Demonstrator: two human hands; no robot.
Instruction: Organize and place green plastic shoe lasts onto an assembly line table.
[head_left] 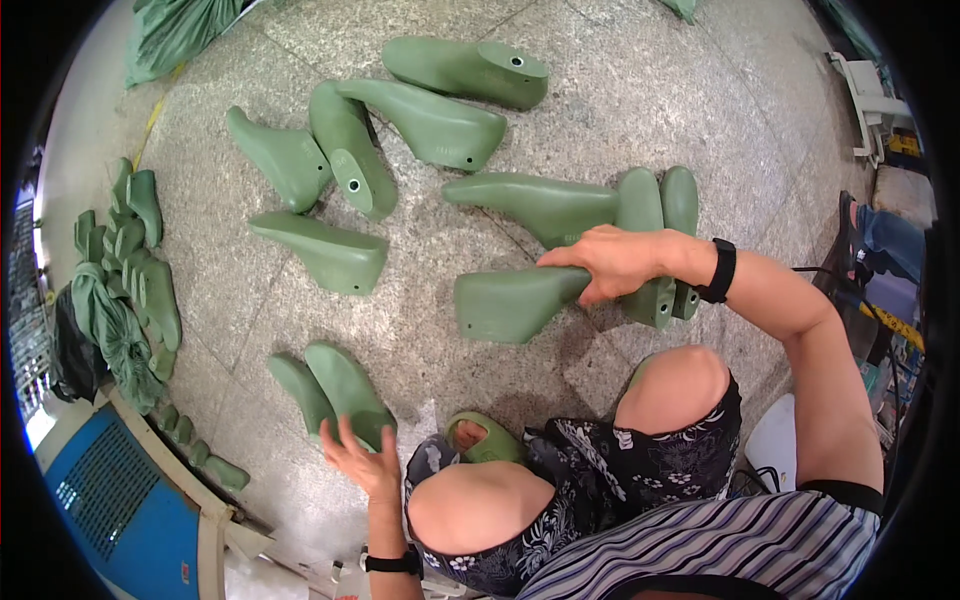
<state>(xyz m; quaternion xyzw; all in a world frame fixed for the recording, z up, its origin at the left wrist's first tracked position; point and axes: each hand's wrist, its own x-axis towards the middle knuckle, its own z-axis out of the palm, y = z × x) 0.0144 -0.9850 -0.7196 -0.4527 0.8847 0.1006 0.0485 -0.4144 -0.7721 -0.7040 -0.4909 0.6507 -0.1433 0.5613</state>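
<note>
Green shoe lasts lie about on the speckled floor. My right hand point(620, 258) is closed round the narrow end of one shoe last point(515, 303), whose broad heel end points left. Just beyond it lies another last point(535, 200) on its side, partly covered by my hand. Two upright lasts point(640, 200) stand side by side under and past my right wrist. At the lower left, my left hand point(362, 462) has its fingers spread, at the near end of a pair of lasts point(345, 385). Whether its fingertips touch them I cannot tell.
Several more lasts point(430, 120) lie farther off, one alone point(325, 255) at mid left. A row of lasts point(150, 290) and green bags point(110, 320) line the left side. A blue panelled machine point(110, 490) stands lower left. Another person's leg point(890, 240) shows at right.
</note>
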